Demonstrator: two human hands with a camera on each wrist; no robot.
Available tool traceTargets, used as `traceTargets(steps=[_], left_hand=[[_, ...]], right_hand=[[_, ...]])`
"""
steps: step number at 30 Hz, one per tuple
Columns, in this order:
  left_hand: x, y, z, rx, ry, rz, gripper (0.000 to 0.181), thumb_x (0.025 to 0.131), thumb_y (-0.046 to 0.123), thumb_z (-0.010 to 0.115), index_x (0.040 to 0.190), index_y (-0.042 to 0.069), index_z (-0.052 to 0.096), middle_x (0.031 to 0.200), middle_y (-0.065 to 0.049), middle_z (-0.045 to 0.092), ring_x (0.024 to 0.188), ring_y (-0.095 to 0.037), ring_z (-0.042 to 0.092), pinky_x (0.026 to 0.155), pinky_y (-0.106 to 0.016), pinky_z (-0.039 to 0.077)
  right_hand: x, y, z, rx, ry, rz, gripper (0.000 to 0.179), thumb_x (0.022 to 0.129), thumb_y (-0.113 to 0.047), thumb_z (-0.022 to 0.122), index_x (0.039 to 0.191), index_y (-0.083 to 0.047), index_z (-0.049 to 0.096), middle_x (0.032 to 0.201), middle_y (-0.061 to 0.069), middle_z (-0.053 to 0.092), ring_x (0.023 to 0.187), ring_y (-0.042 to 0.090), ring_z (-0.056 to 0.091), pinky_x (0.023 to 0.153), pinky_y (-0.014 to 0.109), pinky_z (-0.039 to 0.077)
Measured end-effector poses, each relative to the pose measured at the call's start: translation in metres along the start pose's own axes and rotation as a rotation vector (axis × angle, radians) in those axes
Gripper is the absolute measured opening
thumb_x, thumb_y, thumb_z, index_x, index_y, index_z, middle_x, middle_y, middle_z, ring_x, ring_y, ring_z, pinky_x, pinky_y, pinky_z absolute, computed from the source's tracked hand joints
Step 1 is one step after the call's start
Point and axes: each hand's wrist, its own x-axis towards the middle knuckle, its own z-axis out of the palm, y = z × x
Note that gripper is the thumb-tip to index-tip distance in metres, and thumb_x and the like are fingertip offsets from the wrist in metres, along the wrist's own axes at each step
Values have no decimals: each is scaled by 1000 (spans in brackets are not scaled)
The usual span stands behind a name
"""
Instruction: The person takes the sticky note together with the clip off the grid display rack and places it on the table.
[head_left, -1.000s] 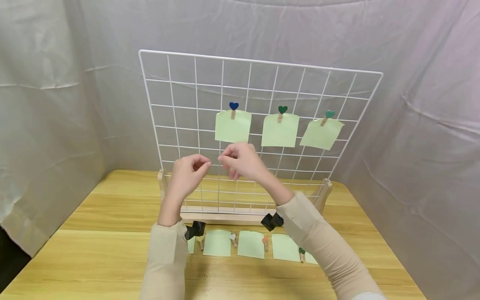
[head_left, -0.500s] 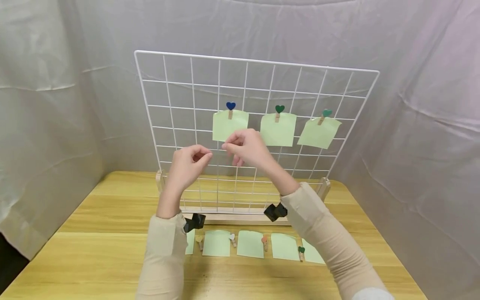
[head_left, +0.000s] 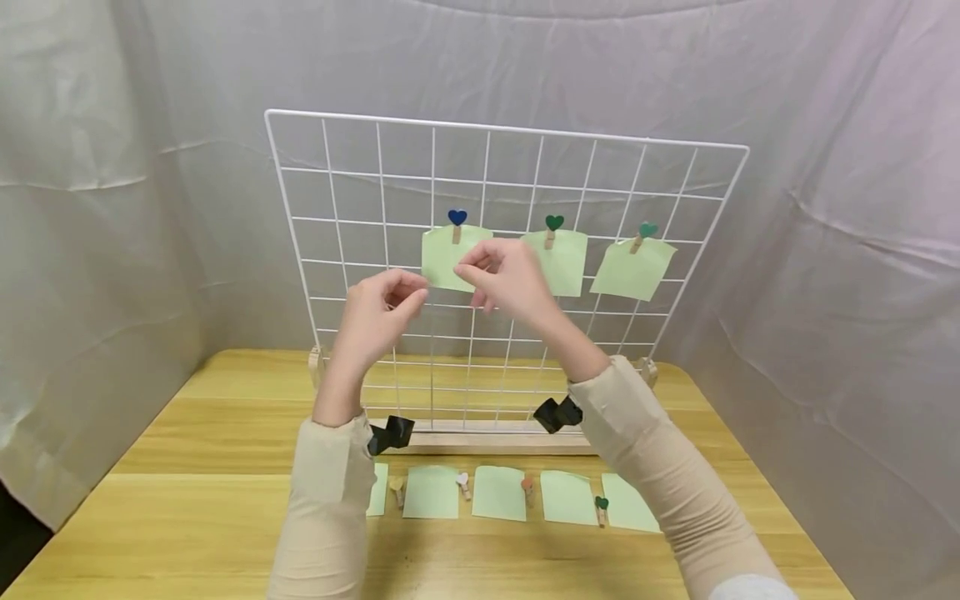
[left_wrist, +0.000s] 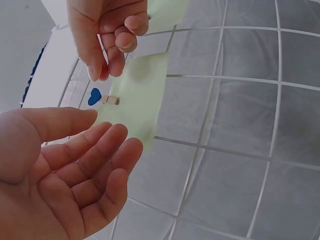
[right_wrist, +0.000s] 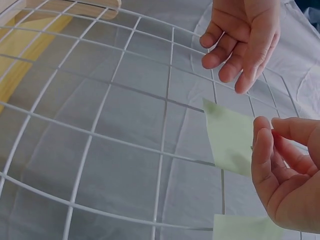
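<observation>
Both hands are raised before the white wire grid. The left hand has loosely bent fingers with its thumb apart from them; its palm holds nothing in the left wrist view. Close by on the right is the right hand, loosely curled, thumb tip near the index fingertip, with nothing visible between them. Behind it in the head view hangs a pale green paper note, held by a wooden clothespin with a blue heart. In the left wrist view the blue-heart clothespin lies between the two hands.
Two more notes hang rightward, under a dark green heart clothespin and a teal one. A wooden base supports the grid. On the table, several green notes lie in a row with heart clothespins between them.
Both hands have risen along the grid; the right one has also shifted right and now covers part of the blue-heart note. The hanging notes stay clipped. The head view has tilted slightly.
</observation>
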Motion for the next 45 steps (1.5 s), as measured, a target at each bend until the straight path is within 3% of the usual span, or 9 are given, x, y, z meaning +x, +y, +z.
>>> traceTargets(steps=[6,14,18,23,31,45], left_hand=[[5,3,-3,6,61,7,17,85,7,58,97,-3,63,82,-13,63,68,-21,55,61,-26,44],[10,6,-1,-63,182,-29,21,83,5,58,102,-4,61,89,-16,63,75,-21,58,66,-22,45],[12,7,1,-77,218,-25,21,82,4,58,101,-4,61,90,-16,63,77,-21,58,68,-25,46],[15,9,4,-72,219,-18,22,82,3,58,103,-5,60,98,-17,62,84,-24,59,73,-32,48],[17,14,10,-97,199,-22,26,83,3,58,108,-5,58,107,-17,58,92,-25,59,76,-34,48],[16,12,9,-60,270,7,26,81,2,59,105,-6,59,105,-19,57,89,-27,61,73,-33,49]], right_hand=[[5,-5,-3,-4,37,-55,10,83,-9,62,82,2,63,68,18,62,47,26,55,42,25,44],[11,-6,-3,-24,135,-210,11,83,-10,62,84,1,64,73,10,64,45,19,54,43,26,45],[14,-8,-4,-83,193,-326,11,82,-9,63,86,2,65,80,8,63,46,16,55,43,23,44],[18,-10,-8,-189,251,-427,11,82,-7,63,86,3,66,82,9,61,46,11,55,41,19,40],[18,-12,-11,-234,249,-403,11,83,-8,62,88,1,67,85,10,61,46,13,55,40,18,40],[23,-22,-7,-322,210,-404,13,84,-10,61,92,-1,66,97,6,64,46,9,54,43,19,40]])
